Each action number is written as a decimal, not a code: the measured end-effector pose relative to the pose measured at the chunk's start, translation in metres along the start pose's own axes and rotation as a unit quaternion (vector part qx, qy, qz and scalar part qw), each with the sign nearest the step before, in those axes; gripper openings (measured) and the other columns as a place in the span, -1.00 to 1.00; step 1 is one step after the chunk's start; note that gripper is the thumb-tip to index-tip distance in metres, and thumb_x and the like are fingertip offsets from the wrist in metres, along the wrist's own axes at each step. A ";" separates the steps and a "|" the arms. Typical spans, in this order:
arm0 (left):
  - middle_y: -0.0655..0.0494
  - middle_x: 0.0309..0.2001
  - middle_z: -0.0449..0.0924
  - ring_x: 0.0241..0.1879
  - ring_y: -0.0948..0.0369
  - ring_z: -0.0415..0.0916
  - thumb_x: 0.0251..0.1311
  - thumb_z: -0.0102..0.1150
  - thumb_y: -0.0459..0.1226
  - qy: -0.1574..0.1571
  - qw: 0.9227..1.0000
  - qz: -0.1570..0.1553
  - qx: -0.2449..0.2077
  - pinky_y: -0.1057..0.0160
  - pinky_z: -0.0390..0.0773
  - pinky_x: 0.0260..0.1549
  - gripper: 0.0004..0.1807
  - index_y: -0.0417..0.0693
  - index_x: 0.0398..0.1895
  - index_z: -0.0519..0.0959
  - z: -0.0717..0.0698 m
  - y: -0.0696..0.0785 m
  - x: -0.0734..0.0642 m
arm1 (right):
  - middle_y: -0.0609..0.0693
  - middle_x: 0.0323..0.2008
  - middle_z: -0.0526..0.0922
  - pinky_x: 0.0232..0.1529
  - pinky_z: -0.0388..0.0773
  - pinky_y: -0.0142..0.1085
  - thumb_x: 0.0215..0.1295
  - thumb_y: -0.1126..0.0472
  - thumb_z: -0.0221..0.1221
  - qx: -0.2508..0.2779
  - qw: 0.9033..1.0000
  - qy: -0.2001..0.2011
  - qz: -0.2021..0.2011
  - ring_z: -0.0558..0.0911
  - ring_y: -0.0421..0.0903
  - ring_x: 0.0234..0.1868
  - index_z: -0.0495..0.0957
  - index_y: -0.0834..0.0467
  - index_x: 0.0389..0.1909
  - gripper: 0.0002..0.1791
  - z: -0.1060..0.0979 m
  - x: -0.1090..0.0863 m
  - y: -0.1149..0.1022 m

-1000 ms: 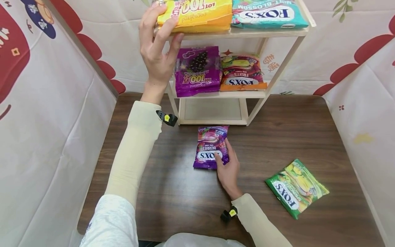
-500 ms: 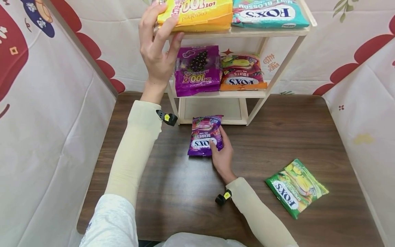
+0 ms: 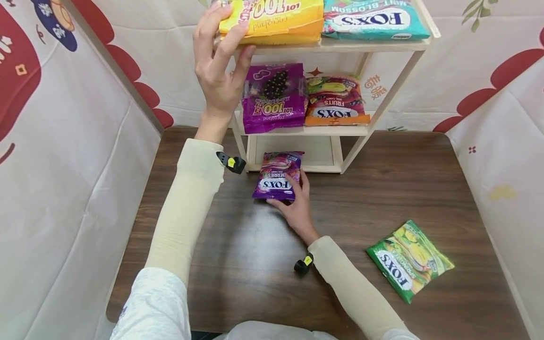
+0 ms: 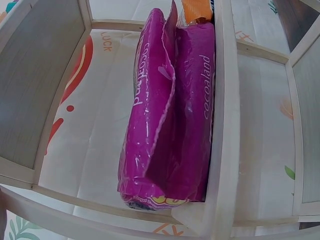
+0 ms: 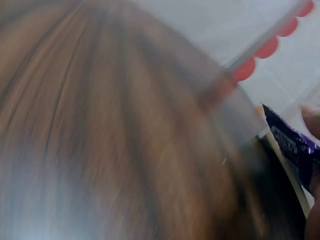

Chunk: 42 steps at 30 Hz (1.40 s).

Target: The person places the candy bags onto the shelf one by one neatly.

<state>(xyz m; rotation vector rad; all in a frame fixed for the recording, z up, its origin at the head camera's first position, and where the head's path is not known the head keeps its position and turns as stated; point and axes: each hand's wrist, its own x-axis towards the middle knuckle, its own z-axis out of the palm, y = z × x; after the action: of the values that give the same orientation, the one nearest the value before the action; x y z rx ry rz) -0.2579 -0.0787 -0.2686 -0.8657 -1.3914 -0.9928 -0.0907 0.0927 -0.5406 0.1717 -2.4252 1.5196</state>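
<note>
My left hand (image 3: 218,71) is at the left end of the top shelf of a pale wooden rack (image 3: 340,46). Its fingers lie over the edge beside a yellow candy bag (image 3: 278,23), with the thumb below at the shelf's front. My right hand (image 3: 296,205) holds a purple Fox's Berries candy bag (image 3: 274,182) by its right side and near edge, just before the bottom shelf. In the right wrist view that candy bag (image 5: 290,142) shows at the right edge between thumb and fingers. The left wrist view looks into the rack at purple bags (image 4: 155,110).
A teal Fox's bag (image 3: 376,21) lies on the top shelf. On the middle shelf sit a purple Lot 100 bag (image 3: 274,97) and an orange-red Fox's Fruits bag (image 3: 335,101). A green Fox's bag (image 3: 410,262) lies at the right of the brown table (image 3: 238,283).
My right hand has carried the Berries bag away from me and slightly left, up to the bottom shelf; its thumb has shifted to the bag's near edge. The left hand stays in place.
</note>
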 end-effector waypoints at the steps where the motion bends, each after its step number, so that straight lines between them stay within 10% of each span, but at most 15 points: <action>1: -0.23 0.02 0.44 0.21 -0.10 0.27 -0.13 0.38 -0.55 0.000 1.000 0.000 -0.001 0.07 0.38 0.18 -0.49 -0.02 -0.06 0.55 0.000 0.000 0.000 | 0.16 0.47 -0.14 0.33 0.16 0.00 -0.10 0.13 0.51 -0.015 0.999 -0.015 -0.026 -0.04 0.08 0.45 0.40 0.07 0.28 -0.17 0.000 0.000 0.002; 7: -0.28 0.00 0.44 0.19 -0.12 0.27 -0.14 0.37 -0.57 0.002 1.000 0.003 -0.007 0.04 0.34 0.21 -0.50 -0.04 -0.08 0.55 0.000 0.002 0.002 | 0.31 0.33 0.22 0.28 0.21 0.08 -0.07 0.44 0.42 -0.106 0.979 -0.003 -0.174 0.20 0.28 0.32 0.61 0.23 -0.11 -0.59 0.002 0.003 0.014; 20: -0.24 0.01 0.45 0.20 -0.10 0.28 -0.13 0.38 -0.54 0.000 1.000 0.002 0.003 0.05 0.33 0.21 -0.52 -0.05 -0.08 0.55 -0.002 -0.002 0.000 | 0.14 0.08 0.56 0.16 0.36 0.04 0.08 0.37 0.32 -0.278 0.932 -0.005 -0.233 0.43 0.15 0.20 0.67 0.13 -0.14 -0.72 -0.002 0.011 0.010; 42: -0.26 0.01 0.44 0.19 -0.13 0.28 -0.14 0.38 -0.57 -0.001 1.000 0.007 -0.003 0.04 0.34 0.20 -0.51 -0.06 -0.08 0.56 -0.002 0.002 0.001 | 0.11 -0.13 0.69 0.14 0.44 -0.11 0.11 0.63 0.01 -0.214 0.923 -0.104 -0.304 0.57 0.13 -0.02 0.68 0.24 -0.11 -0.56 -0.015 0.048 0.017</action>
<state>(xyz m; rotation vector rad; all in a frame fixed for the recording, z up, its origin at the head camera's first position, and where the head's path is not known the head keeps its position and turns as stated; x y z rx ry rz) -0.2558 -0.0798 -0.2672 -0.8813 -1.3829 -0.9864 -0.1379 0.1156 -0.5347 0.9305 -2.4502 0.7158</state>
